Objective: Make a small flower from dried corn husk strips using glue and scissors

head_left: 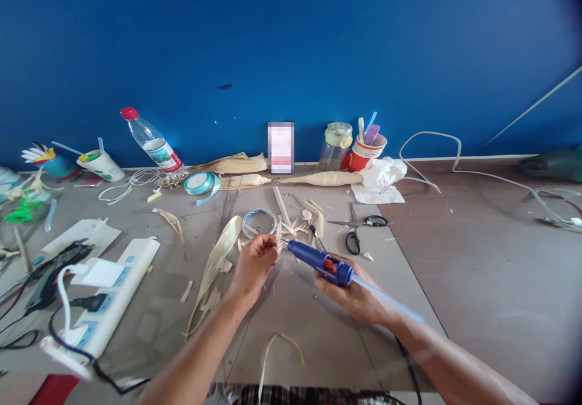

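Note:
My right hand point(352, 290) grips a blue hot glue gun point(313, 258), with a clear glue stick point(391, 302) sticking out of its back end. The gun's nozzle points left, right by the fingertips of my left hand point(258, 265). Those fingers pinch a small pale piece of corn husk point(279, 233) upright; its lower part is hidden by the fingers. Just behind the left hand lies a roll of tape point(258, 223). A long dried husk point(218, 265) stretches along the table to the left of that hand. Black-handled scissors point(359, 229) rest open beyond the glue gun.
A white power strip point(122, 290) with plugs and cables takes up the left side. Along the blue wall stand a tilted plastic bottle point(154, 144), a glass jar point(335, 147) and a red paper cup point(366, 150). A light blue ribbon spool point(199, 183) and husk scraps lie about.

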The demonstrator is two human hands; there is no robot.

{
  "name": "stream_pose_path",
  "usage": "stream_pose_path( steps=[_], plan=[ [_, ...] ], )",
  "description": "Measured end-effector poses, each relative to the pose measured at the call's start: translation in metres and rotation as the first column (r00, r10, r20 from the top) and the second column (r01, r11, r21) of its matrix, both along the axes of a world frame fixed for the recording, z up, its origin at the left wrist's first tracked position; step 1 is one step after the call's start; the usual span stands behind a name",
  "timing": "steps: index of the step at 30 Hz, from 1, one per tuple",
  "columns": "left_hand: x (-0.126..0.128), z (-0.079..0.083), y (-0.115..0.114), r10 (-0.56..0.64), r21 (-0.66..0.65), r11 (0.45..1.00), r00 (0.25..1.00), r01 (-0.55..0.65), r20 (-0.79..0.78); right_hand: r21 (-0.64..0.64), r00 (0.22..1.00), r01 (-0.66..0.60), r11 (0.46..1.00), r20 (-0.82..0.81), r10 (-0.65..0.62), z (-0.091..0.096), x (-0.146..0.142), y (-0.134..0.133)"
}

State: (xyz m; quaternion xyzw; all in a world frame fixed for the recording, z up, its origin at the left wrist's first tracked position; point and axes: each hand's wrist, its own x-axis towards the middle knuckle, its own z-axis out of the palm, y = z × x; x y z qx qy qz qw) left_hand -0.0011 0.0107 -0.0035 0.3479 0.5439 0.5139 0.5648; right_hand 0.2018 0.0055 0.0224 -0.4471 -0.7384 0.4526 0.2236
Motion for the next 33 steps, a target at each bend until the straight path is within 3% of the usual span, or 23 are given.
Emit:
stream_pose_path(
  steps=[6,18,33],
  plan=[
    [0.0008,0.0008,-0.0011,-0.008,-0.009,1.000,1.000,0.008,-0.007,-0.014,0.999,-0.010,1.000,-0.043,0.009,0.0011,0.0019,0.0008],
    [0.0008,0.0024,-0.0010,0.011,-0.034,0.999,1.000,-0.011,-0.015,0.019,0.998,-0.045,0.999,0.051,0.044,0.0024,-0.0003,0.0017],
    [0.0028,0.0053,-0.0012,-0.009,-0.035,0.999,1.000,0.008,-0.025,0.039,0.998,-0.042,0.998,0.050,0.040,0.0029,-0.0007,0.0016]
  ],
)
